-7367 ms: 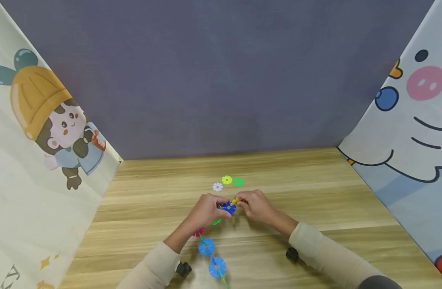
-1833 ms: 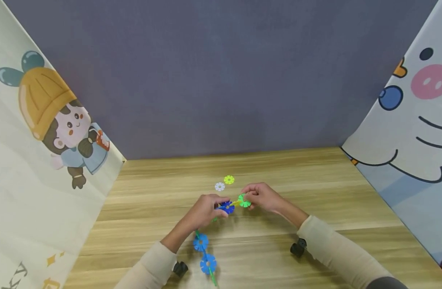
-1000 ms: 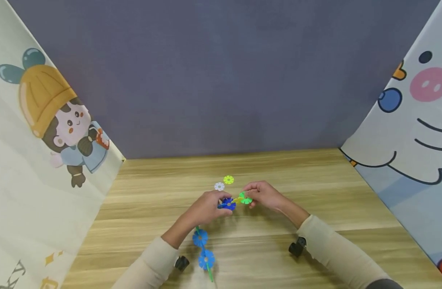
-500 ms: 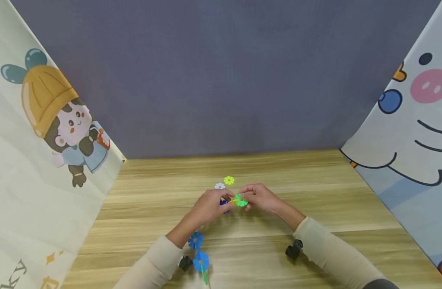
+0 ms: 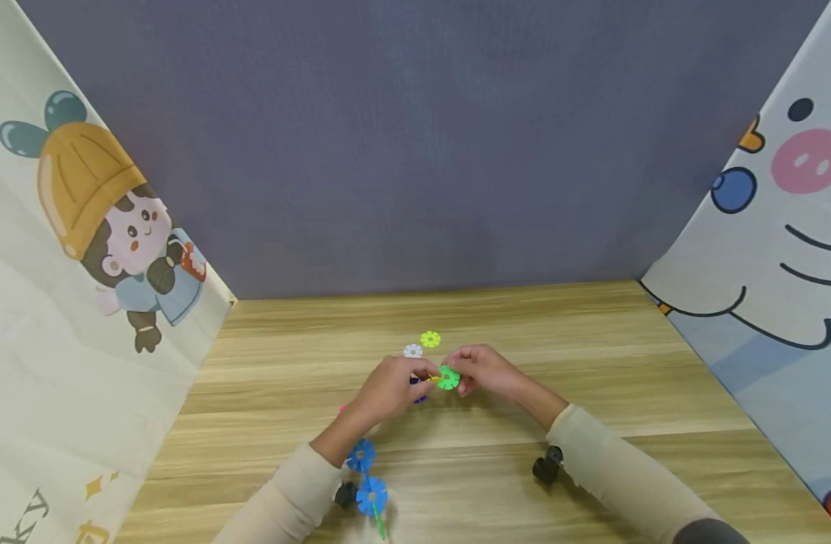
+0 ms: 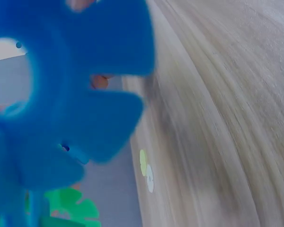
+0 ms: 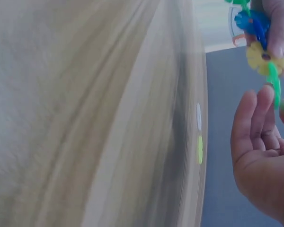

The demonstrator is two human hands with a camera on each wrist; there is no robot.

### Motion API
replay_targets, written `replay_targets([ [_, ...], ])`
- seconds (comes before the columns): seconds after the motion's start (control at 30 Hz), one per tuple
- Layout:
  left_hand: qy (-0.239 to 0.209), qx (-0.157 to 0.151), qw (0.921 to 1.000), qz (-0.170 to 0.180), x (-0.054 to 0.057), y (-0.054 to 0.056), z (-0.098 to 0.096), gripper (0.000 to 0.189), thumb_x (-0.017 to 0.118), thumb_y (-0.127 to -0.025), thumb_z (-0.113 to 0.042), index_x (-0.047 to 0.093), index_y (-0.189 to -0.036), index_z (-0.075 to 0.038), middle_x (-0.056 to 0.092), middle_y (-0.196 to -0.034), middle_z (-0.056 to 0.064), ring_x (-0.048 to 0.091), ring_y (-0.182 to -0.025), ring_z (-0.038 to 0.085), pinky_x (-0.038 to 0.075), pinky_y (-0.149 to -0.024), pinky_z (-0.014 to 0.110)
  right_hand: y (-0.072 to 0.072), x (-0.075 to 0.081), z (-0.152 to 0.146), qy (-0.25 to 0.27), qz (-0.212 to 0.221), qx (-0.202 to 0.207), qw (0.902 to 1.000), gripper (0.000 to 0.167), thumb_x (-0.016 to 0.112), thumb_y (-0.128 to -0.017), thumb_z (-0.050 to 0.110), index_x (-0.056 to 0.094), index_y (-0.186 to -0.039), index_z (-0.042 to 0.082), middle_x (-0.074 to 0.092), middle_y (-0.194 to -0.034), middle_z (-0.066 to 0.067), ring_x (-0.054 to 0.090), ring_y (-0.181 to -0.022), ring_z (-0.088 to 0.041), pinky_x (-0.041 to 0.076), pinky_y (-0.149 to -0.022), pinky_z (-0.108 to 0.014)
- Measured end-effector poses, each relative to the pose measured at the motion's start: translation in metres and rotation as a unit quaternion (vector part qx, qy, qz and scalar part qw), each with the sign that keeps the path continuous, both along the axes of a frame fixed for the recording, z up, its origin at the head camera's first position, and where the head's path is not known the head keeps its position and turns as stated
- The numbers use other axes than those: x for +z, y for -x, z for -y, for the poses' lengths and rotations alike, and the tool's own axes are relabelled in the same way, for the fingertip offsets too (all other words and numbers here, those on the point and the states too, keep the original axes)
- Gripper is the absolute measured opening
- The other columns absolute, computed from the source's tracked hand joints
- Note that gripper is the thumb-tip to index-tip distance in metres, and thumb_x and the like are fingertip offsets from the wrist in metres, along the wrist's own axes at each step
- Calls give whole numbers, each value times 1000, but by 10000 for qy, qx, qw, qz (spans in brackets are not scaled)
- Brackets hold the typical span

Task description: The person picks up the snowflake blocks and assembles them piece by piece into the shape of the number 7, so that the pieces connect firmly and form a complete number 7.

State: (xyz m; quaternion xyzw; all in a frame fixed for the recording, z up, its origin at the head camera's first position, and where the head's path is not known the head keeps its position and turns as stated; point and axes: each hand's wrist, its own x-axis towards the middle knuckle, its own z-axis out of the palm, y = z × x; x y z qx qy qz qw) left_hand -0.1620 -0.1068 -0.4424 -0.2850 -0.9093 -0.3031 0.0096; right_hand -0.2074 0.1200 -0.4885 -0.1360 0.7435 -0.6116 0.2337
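Observation:
My right hand pinches a bright green snowflake disc, one of several slotted plastic flower-shaped discs. That disc stands edge to edge with a yellow disc, apparently slotted into it. With thumb and fingers, my left hand holds the yellow disc. A dark blue disc hangs at its fingertips, partly hidden. The chain runs on beneath the left hand and wrist to two lighter blue discs and a green one. Close to the left wrist camera, a blue disc fills much of the view.
A white disc and a yellow-green disc lie flat on the wooden table just beyond the hands. A grey panel rises at the table's back, with printed cloth panels on both sides.
The green disc has gone from the table into the right hand and against the yellow disc. My left hand's grip has moved from the dark blue disc to the yellow one.

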Motion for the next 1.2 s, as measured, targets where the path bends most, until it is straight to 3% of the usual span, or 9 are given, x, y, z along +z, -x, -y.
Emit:
replay_targets([
  [0.27, 28, 38, 9998, 176, -1, 1, 10, 13, 73, -94, -15, 77, -107, -17, 78, -97, -1, 73, -89, 12, 58, -76, 29, 17, 3, 7, -124, -213, -270, 9993, 40, 50, -107, 21, 58, -128, -12, 69, -83, -2, 64, -70, -11, 59, -68, -29],
  [0.47, 93, 151, 9991, 388, 2, 2, 14, 13, 71, -96, -17, 76, -108, -18, 78, -97, -1, 73, -89, 13, 57, -75, 30, 29, 2, 17, -494, -608, -352, 9963, 34, 56, -105, 20, 62, -126, -5, 70, -97, -16, 62, -72, -18, 57, -67, -34],
  [0.57, 115, 223, 9984, 511, 4, 2, 16, 14, 71, -96, -16, 75, -109, -18, 78, -97, -1, 73, -89, 14, 57, -77, 31, 37, 0, 20, -997, -1188, -402, 9871, 30, 58, -103, 18, 66, -123, -4, 70, -101, -19, 63, -72, -23, 55, -64, -32],
  [0.7, 125, 297, 9975, 629, 5, 1, 19, 13, 71, -96, -17, 75, -108, -18, 78, -96, -1, 73, -88, 14, 57, -77, 33, 49, -6, 22, -1815, -1927, -513, 9630, 26, 60, -101, 19, 70, -118, 2, 72, -100, -11, 66, -81, -21, 54, -68, -29],
  [0.83, 157, 355, 9970, 674, 5, 2, 20, 12, 70, -97, -18, 74, -108, -19, 78, -97, 0, 72, -87, 14, 57, -79, 36, 61, -12, 22, -2334, -2325, -501, 9428, 23, 60, -100, 19, 71, -115, 5, 72, -100, -7, 64, -86, -16, 53, -75, -32],
  [0.93, 145, 398, 9965, 725, 5, 1, 21, 12, 69, -97, -19, 73, -109, -19, 78, -98, 1, 73, -88, 15, 57, -81, 39, 67, -18, 25, -2439, -2420, -451, 9380, 24, 60, -99, 16, 70, -117, 3, 70, -93, -6, 61, -77, -14, 52, -71, -31],
  [1.07, 127, 385, 9958, 821, 4, 0, 23, 13, 68, -99, -19, 73, -110, -18, 78, -99, 2, 73, -89, 16, 58, -79, 37, 72, -28, 31, -2372, -2273, -532, 9430, 33, 61, -96, 14, 66, -126, 1, 67, -83, -8, 55, -64, -15, 50, -66, -31],
  [1.13, 125, 376, 9960, 802, 4, 0, 24, 13, 67, -99, -18, 72, -110, -17, 78, -99, 2, 73, -89, 16, 57, -77, 36, 73, -31, 35, -2490, -2306, -588, 9388, 39, 62, -95, 15, 64, -132, 1, 71, -91, -10, 61, -71, -18, 54, -74, -35],
  [1.2, 106, 384, 9965, 735, 3, 1, 24, 12, 67, -99, -18, 72, -110, -18, 78, -98, 3, 73, -89, 17, 57, -76, 36, 74, -32, 39, -2739, -2463, -567, 9279, 45, 63, -95, 17, 61, -137, 1, 73, -110, -15, 69, -92, -26, 56, -90, -42],
])
